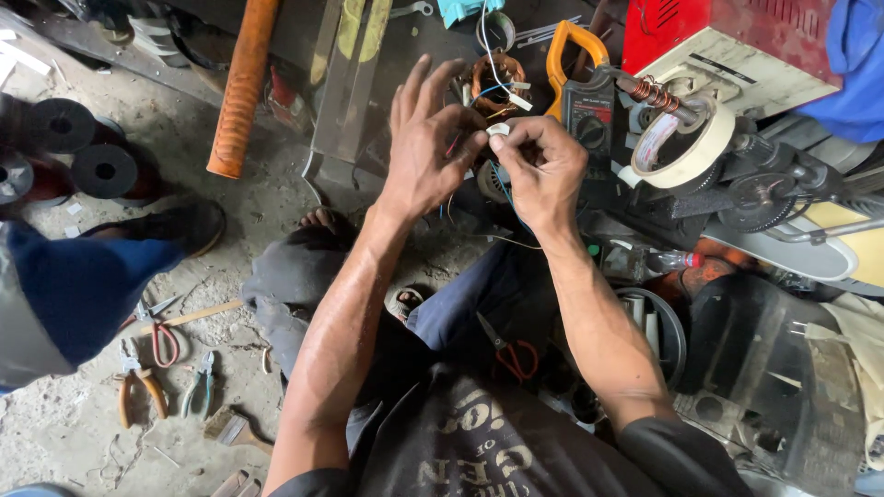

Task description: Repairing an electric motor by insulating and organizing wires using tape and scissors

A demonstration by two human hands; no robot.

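Clamp meter (582,87), tape roll (686,143) crowd right; bare floor (267,198) left.

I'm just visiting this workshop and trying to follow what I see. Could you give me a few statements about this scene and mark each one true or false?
1. Both hands meet at a small white piece above the lap. True: the left hand and right hand pinch the small white piece between their fingertips.
2. A roll of pale tape lies to the right of the hands. True: the tape roll sits there.
3. The red-handled scissors are held in the right hand. False: the scissors lie on the person's lap.
4. The clamp meter has green jaws. False: the clamp meter has orange jaws.
5. Pliers lie on the floor at the left. True: the pliers rest on the concrete.
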